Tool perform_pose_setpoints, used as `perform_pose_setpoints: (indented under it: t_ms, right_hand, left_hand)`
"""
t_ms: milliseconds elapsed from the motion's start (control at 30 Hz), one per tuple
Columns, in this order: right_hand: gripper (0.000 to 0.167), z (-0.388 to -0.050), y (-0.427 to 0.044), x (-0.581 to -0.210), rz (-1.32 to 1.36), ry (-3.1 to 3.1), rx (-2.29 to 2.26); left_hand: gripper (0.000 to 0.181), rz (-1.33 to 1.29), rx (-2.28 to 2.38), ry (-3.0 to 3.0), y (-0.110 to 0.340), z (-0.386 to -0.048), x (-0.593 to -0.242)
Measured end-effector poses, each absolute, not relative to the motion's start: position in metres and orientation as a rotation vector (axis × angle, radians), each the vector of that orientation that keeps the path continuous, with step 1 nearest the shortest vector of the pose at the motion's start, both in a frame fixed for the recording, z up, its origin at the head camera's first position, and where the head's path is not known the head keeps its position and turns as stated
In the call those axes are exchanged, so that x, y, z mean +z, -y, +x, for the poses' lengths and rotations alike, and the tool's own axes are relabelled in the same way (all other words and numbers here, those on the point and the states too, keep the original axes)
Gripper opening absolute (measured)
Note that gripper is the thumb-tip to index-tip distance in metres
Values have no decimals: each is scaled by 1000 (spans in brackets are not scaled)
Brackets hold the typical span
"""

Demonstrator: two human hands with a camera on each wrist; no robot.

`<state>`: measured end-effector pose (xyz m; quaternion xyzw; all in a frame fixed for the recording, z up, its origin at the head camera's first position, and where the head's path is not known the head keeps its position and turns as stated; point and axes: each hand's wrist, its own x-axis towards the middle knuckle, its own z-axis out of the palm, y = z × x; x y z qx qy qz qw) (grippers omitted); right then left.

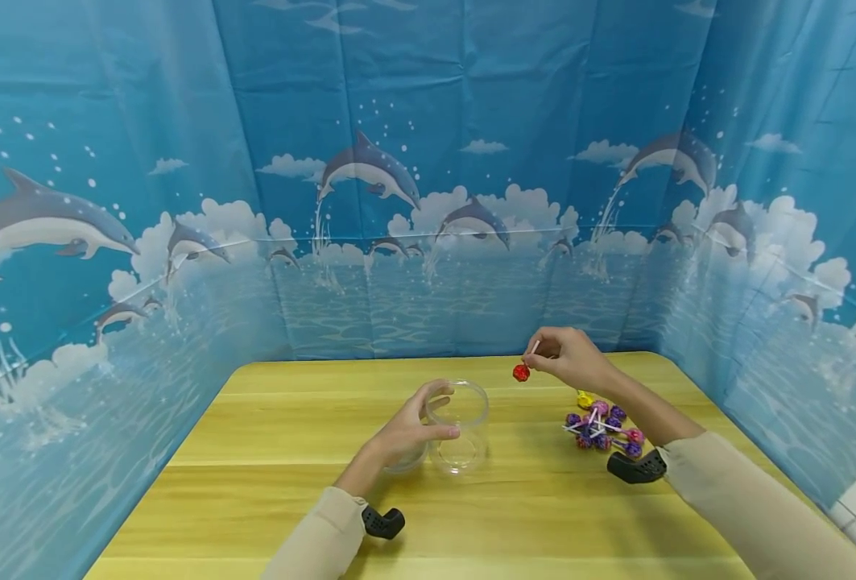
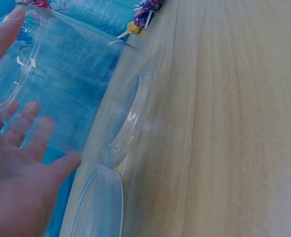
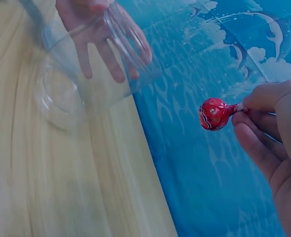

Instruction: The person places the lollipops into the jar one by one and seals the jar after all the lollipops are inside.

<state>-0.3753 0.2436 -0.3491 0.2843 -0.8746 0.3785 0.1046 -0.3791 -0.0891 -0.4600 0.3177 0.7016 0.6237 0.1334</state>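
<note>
A clear plastic jar stands upright on the table with its mouth uncovered. My left hand holds it from the left, thumb and fingers spread around its upper part. Beside the jar, partly under that hand, lies a clear round lid. Off to the right, above the tabletop, my right hand pinches a red-wrapped lollipop. Its candy end hangs down and its white stick points up between the fingers. The lollipop is apart from the jar, up and to its right.
Several wrapped lollipops, purple, pink and yellow, lie in a pile below my right forearm. The wood-grain table ends at a blue dolphin-print curtain along the back and sides. A black device is worn at each wrist.
</note>
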Motion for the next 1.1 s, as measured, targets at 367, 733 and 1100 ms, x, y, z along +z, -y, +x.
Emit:
perform_pose_setpoints:
  t_ms: [367,733,1100]
  right_hand:
    - [12,-385,-221,-340,863,2560,1179]
    - [8,-389,-196,-341,948,2526,1196]
    - [6,-389,-160,-341,1086,2521,1188]
  left_hand:
    - [82,916,1803,-2048,91,-381,-459]
    - [87,903,1801,-2051,91,-380,-459]
    - [82,920,1793,-2044,90,-383,-459]
